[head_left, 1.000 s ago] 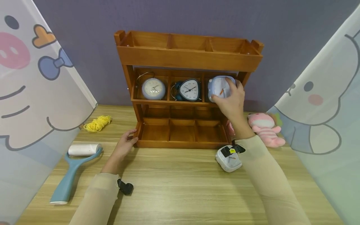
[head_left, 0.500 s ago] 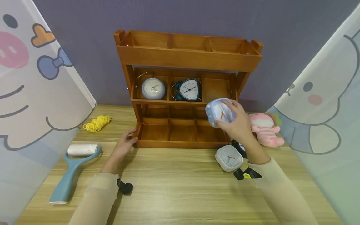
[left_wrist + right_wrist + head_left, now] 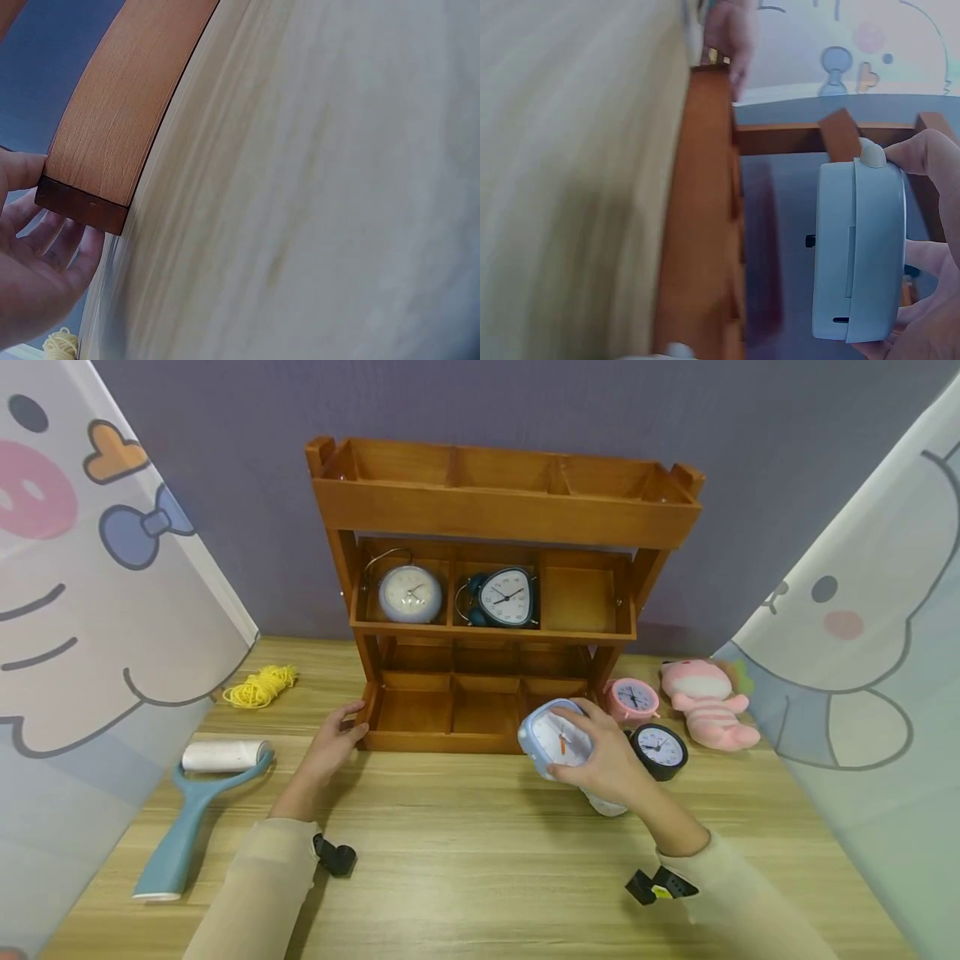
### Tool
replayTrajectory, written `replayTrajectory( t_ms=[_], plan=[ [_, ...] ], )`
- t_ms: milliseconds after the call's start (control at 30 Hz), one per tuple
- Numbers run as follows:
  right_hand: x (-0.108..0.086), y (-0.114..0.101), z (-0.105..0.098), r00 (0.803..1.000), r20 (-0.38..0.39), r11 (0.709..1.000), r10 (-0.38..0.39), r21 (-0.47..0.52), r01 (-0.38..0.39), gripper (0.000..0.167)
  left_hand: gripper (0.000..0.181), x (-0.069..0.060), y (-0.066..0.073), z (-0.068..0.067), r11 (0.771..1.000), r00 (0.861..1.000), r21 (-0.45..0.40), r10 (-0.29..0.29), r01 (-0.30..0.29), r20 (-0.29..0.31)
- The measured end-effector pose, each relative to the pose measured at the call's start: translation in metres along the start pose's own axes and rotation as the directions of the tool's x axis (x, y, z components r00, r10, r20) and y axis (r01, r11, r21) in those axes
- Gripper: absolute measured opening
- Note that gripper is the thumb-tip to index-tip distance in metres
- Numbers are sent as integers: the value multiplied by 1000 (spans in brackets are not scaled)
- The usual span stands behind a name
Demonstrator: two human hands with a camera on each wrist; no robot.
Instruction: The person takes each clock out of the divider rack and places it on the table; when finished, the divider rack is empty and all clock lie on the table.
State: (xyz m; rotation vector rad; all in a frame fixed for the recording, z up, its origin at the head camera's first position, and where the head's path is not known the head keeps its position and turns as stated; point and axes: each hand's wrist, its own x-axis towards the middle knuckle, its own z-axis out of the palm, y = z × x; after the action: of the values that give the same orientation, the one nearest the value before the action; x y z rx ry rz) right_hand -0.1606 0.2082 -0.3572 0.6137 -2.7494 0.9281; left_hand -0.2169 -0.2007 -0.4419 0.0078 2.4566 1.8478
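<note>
My right hand [image 3: 611, 764] grips a light-blue alarm clock [image 3: 542, 727] by its edges, thumb on one side and fingers on the other. The clock is in the air before the lower right of a wooden shelf rack [image 3: 495, 514], its face tilted up. In the right wrist view the clock's side [image 3: 855, 247] shows. My left hand [image 3: 330, 752] holds the rack's lower left corner, its thumb [image 3: 26, 169] and fingers about the board end [image 3: 82, 206]. A white clock [image 3: 606, 807] on the table is mostly hidden behind my right hand.
In the middle tier sit a round lilac clock [image 3: 410, 595] and a dark triangular clock [image 3: 506, 597]. Right of the rack are a pink clock [image 3: 632, 700], a black clock [image 3: 660, 750] and a pink plush toy [image 3: 711, 706]. Left lie yellow cord [image 3: 261, 687] and a lint roller [image 3: 187, 827].
My right hand has taken the light-blue clock out of the middle tier's right compartment and brought it down toward the table, slightly left. My left hand has stayed at the rack's corner.
</note>
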Motion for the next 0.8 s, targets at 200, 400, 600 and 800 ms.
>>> replayTrajectory(
  t_ms=[200, 400, 600, 800],
  plan=[
    [-11, 6, 26, 997, 75, 1000, 2, -5, -1, 72, 50, 0, -1, 0, 1000, 1000, 4, -1, 1, 3],
    [-17, 15, 46, 988, 150, 1000, 19, -17, -16, 71, 50, 1, -2, 0, 1000, 1000, 7, 3, -3, 1],
    [-16, 23, 56, 980, 198, 998, 34, -62, -23, 71, 50, 0, 0, 0, 1000, 1000, 7, 0, 0, 2],
    [-14, 26, 58, 974, 221, 996, 45, -91, -25, 72, 51, -1, 1, 0, 1000, 1000, 3, 2, -2, 5]
  ],
)
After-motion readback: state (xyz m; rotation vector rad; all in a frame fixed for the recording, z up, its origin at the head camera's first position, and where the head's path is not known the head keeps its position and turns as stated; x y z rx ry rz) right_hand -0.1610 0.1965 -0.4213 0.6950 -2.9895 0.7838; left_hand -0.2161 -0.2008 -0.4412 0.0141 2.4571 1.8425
